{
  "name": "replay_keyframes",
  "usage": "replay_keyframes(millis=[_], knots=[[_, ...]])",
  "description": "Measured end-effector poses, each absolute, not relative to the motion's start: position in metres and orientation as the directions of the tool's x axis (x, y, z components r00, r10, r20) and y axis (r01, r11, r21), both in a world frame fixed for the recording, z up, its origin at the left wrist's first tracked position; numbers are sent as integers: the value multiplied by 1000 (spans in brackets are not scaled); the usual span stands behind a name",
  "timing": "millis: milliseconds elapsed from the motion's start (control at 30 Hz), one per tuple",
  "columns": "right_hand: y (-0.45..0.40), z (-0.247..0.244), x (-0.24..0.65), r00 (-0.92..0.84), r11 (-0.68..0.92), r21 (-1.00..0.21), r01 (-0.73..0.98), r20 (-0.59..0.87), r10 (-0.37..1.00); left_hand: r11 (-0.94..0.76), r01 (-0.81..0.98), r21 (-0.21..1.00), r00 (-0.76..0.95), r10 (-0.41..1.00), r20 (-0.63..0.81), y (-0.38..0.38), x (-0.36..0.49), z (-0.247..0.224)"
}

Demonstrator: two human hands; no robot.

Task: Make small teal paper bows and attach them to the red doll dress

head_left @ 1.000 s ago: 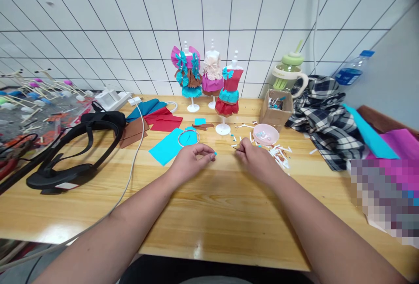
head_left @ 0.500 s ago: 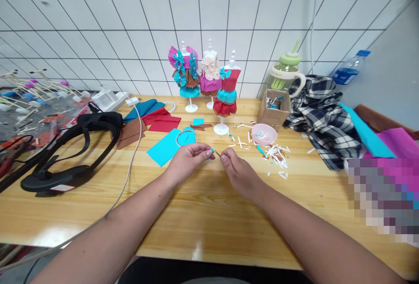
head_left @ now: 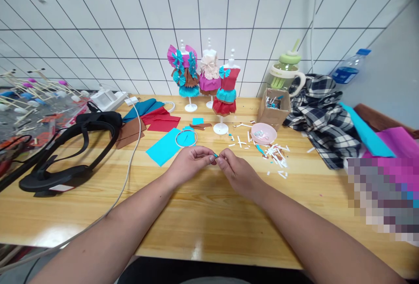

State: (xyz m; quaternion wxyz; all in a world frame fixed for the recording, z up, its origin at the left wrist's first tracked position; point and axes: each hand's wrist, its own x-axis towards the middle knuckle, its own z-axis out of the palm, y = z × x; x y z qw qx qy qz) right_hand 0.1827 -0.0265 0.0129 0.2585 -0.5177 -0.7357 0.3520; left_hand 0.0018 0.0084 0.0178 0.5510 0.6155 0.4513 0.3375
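Between my two hands, over the middle of the table, is a small turquoise piece of paper or cloth. My left hand pinches it between thumb and fingers. The closed thumb and forefinger of my right hand meet it from the other side; what they grip is mostly hidden. Just behind my left hand lie a turquoise sheet and a thin ring. Behind the hands, a white mini dress form stands upright in a red and turquoise outfit.
Two more dressed forms stand near the tiled wall. Right of them are a pink bowl, white paper strips, a cardboard box, a jug and plaid cloth. A black headset and cable lie left.
My hands have come together, with the right fingertips now against the left ones. The thin dark piece that showed between them is now covered. Things on the table have stayed put.
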Motion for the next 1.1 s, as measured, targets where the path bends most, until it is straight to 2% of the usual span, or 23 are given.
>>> replay_keyframes(millis=[200, 500, 733, 833, 933, 1033, 1100], knots=[[-24, 9, 182, -332, 193, -850, 491, 23, 943, -4, 183, 983, 395, 916, -70, 9, 1, 17], [-24, 11, 178, -289, 77, -906, 417, -51, 956, 121, 48, 992, 359, 924, -130, 9, 5, 10], [-23, 9, 178, -308, 43, -938, 343, -69, 949, 126, 64, 990, 397, 907, -141, 10, 4, 9], [-21, 5, 178, -270, -40, -976, 214, -98, 958, 109, 66, 992, 339, 933, -125, 12, 2, 8], [-19, 5, 178, -229, -194, -981, -27, -183, 956, 76, 33, 997, 237, 968, -82, 13, 2, 7], [-20, 9, 177, -391, -413, -876, -249, -299, 871, 65, -23, 998, 245, 968, -58, 11, 6, 7], [-21, 11, 177, -515, -534, -778, -331, -326, 793, 79, -81, 994, 275, 960, -54, 8, 11, 5]])
